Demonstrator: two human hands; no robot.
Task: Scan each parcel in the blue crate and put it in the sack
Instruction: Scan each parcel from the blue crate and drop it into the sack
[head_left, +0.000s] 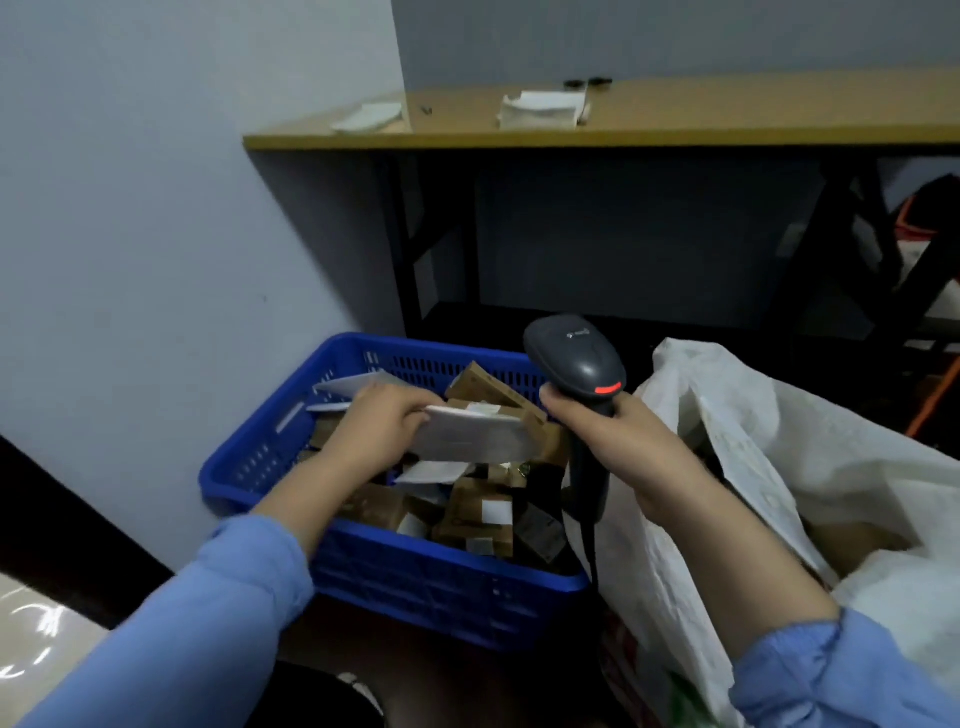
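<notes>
My left grip (387, 431) is clenched on the left end of a flat white parcel (478, 439), fingers curled round its edge. The parcel hangs above the blue crate (249, 457), over the jumble of brown boxes (478, 514) inside. Its right end sits just beside the scanner (576, 364). My right grip (623, 441) is wrapped round the scanner's handle, with the head upright and aimed toward the far side. Its cable drops between the crate and the white sack (779, 467), which slumps just right of the crate with its mouth sagging open.

I judge this parcel to be light: one grip carries it by the end and it barely droops, so it has some stiffness, like a thin padded mailer. Its skin looks smooth and may slide, so I would keep the pinch firm on that short left end. That hold leaves the broad face free for the scanner. The face is blurred and I cannot make out a label on it, so I may need to roll the wrist to find the code. The sack is soft and will not hold its mouth open, so I would carry the parcel well over the opening before letting go.

On the far surface (727, 119) lies some folded white paper (543, 106).
</notes>
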